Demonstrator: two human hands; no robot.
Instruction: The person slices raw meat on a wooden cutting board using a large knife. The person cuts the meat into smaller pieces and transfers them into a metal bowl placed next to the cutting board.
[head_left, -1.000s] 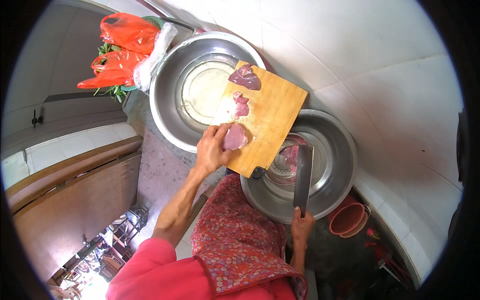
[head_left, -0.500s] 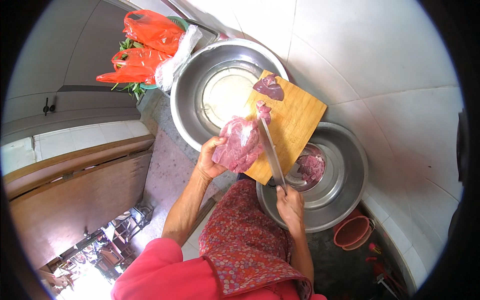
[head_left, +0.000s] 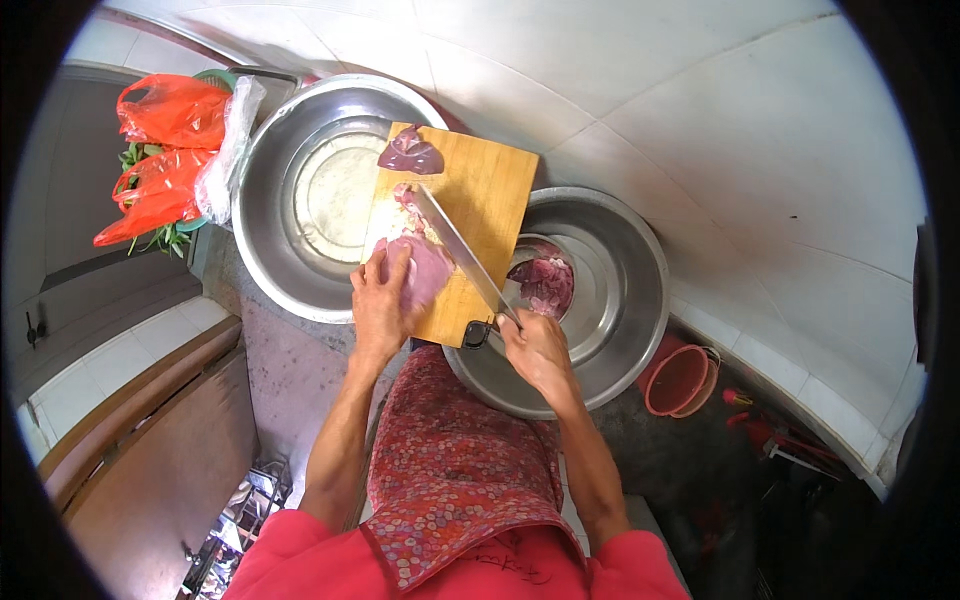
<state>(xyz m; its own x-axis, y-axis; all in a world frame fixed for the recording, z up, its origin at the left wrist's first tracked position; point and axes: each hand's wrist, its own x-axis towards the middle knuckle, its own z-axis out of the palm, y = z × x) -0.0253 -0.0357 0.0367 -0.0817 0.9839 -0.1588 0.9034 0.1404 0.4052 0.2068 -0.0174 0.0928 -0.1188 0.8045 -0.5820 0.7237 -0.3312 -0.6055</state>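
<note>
On the wooden cutting board (head_left: 495, 185), my left hand (head_left: 380, 305) grips a pink piece of raw meat (head_left: 428, 275), fingers over its top. The handle of a long-bladed kitchen knife (head_left: 458, 245) is in my right hand (head_left: 540, 355). Its blade slants across the board to the right of the meat, with the tip near a small meat scrap (head_left: 404, 193). At the board's far left corner lies a dark, glossy piece of meat (head_left: 412, 155), apart from both hands.
The board bridges a large metal basin (head_left: 262, 215) on the left and another metal basin (head_left: 630, 285) on the right. Cut meat (head_left: 548, 285) lies in the right one. Red plastic bags (head_left: 170, 180) with greens are at far left; a red bucket (head_left: 675, 380) stands lower right.
My left hand has lowered the meat from a raised, tilted hold onto the board, and its fingers now lie over the top. The knife remains in my right hand. The whole view has shifted.
</note>
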